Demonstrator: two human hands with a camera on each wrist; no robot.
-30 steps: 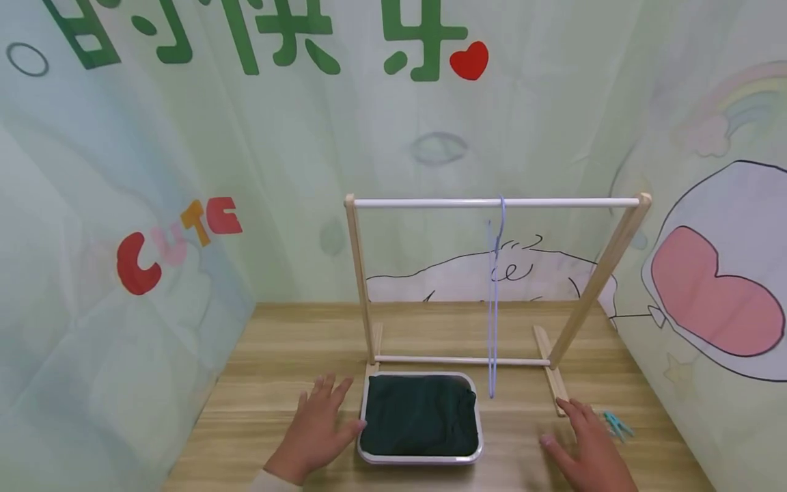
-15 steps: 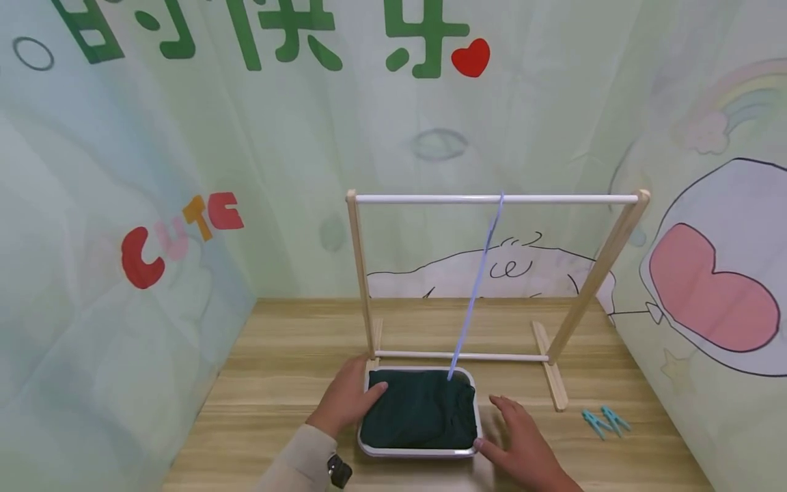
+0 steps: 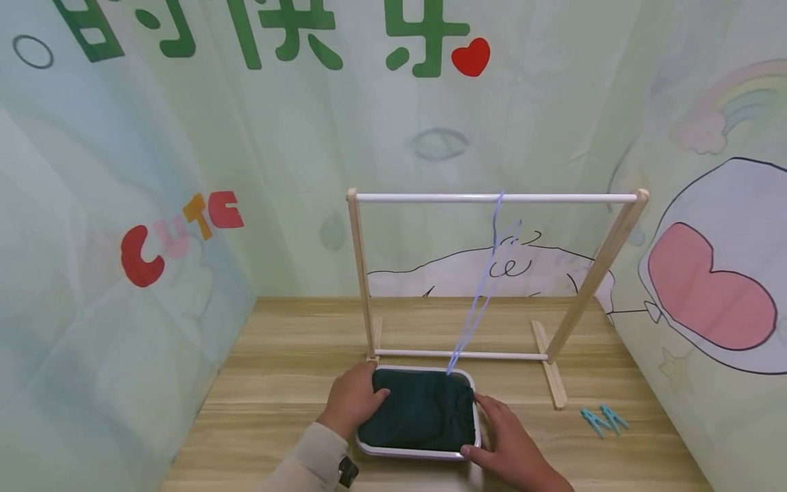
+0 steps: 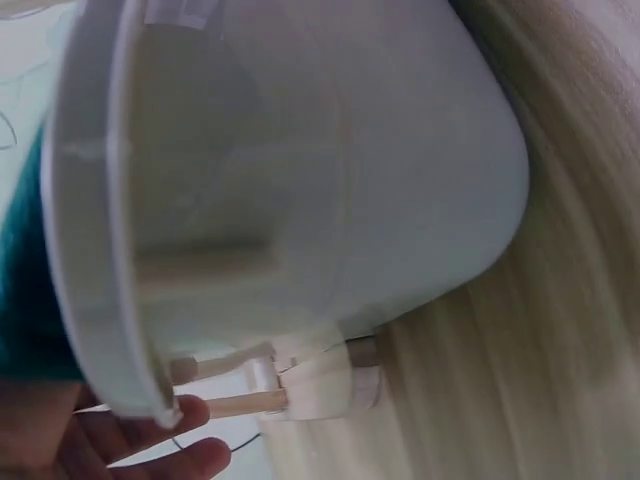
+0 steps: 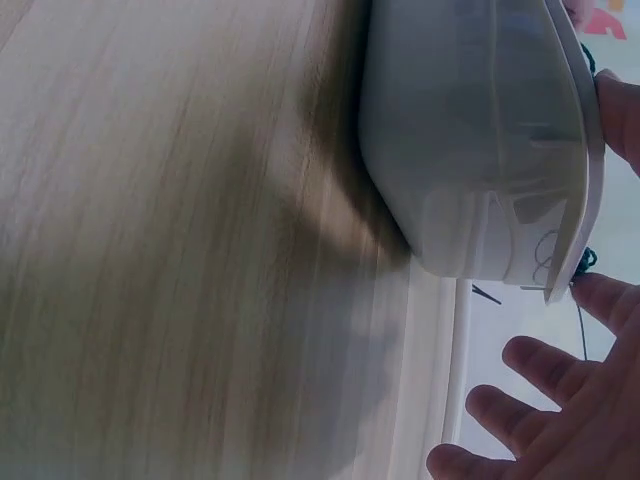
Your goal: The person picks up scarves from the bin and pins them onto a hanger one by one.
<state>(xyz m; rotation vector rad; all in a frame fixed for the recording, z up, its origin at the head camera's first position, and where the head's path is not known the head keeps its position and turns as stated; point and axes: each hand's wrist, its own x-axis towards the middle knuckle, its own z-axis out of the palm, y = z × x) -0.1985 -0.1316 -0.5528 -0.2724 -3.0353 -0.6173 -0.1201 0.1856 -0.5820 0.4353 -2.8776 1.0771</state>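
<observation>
A white plastic tub [image 3: 424, 452] stands on the wooden table with a dark green folded cloth [image 3: 412, 413] filling it. My left hand [image 3: 353, 403] grips the tub's left rim, thumb over the cloth and fingers outside, under the lip. At the right side my right hand [image 3: 507, 441] touches the rim with thumb and index fingertip; its other fingers [image 5: 545, 370] spread loosely below the lip in the right wrist view. A thin pale purple clothes hanger [image 3: 475, 314] hangs tilted from the rack, its lower end overlapping the tub's back rim.
Behind the tub stands a wooden drying rack [image 3: 590, 287] with a white top bar [image 3: 430, 198] and a lower bar. Light blue clothespins [image 3: 604, 419] lie on the table at the right. Printed cloth walls [image 3: 295, 157] enclose the back and both sides.
Both hands have come in to the tub's sides, the left now gripping its rim. The hanger has swung left at its lower end and twisted. The right hand has left the clothespins.
</observation>
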